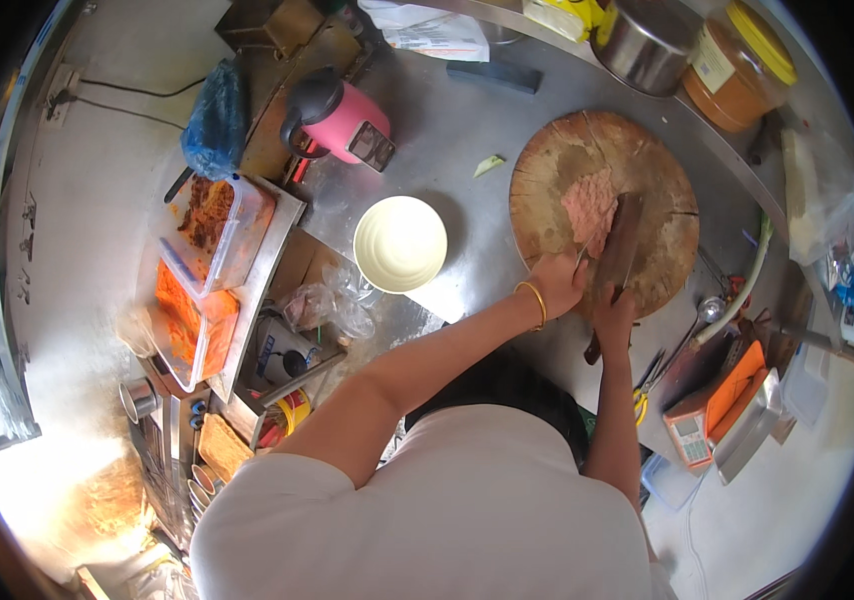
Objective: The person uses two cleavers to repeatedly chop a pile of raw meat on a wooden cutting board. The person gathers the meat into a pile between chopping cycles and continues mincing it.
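A round wooden chopping block [659,172] stands on the steel counter, with a mound of pink minced meat [588,202] near its middle. My right hand [613,311] grips a cleaver [620,240] whose dark blade lies beside the mince, on its right. Close by on the left, my left hand [558,285], below a gold bangle [531,306], is closed on a thin utensil at the lower edge of the meat; its kind is hard to tell. A pale ridged bowl [400,244] sits left of the block. A small green vegetable piece [488,165] lies between bowl and block.
A pink kettle [348,120] with a phone leaning on it stands at the upper left. Clear tubs of red-orange food [198,322] are further left. A steel pot [646,45] and a yellow-lidded jar [740,67] line the back shelf. An orange scale [719,412] and yellow-handled scissors [641,403] are right.
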{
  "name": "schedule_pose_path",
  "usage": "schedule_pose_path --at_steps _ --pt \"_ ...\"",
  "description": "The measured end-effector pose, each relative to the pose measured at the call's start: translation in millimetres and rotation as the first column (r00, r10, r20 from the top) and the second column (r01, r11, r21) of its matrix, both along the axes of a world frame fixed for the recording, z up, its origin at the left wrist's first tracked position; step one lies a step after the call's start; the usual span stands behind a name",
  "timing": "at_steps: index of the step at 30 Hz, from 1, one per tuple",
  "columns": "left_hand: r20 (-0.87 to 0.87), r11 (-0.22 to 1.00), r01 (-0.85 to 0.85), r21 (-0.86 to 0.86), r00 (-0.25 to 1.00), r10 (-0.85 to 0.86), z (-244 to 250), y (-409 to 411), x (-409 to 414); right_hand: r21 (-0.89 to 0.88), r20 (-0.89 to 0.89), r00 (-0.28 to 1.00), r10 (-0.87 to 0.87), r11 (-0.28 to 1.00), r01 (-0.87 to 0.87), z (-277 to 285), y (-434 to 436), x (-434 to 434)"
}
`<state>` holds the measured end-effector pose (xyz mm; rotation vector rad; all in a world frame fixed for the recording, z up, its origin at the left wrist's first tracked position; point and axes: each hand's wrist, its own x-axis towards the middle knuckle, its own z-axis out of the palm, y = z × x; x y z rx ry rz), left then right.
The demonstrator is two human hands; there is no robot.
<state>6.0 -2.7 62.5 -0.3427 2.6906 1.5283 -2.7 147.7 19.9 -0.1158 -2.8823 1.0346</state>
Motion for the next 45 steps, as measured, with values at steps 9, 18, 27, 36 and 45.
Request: schedule_pose_path --at_steps 9,18,27,36,45 --pt "-0.044 0.986 0.104 -0.127 0.993 -0.11 -11 -2 -16 0.034 -0.059 0.994 -0.096 0.995 0.098 17 -13 -6" --pt "-0.015 0.952 0.096 -0.291 0.994 -0.105 -67 -18 -12 -0.162 -0.136 0.985 -0.104 0.983 0.082 53 -9 -5" --pt "-0.024 0.992 -0.121 -0.024 0.992 0.121 -4 -9 -6 -0.11 0.235 0.971 -0.045 0.991 0.072 3 10 -7" --pt "0.1 0.986 0.063 -0.152 0.994 -0.048 -12 -20 2 -0.128 0.107 0.994 -0.036 0.991 0.049 4 -2 -1" --pt "0.104 0.998 -0.028 -0.059 0.994 0.034 -20 -51 -5 -0.164 0.211 0.976 0.046 0.986 -0.011 48 -28 -9"
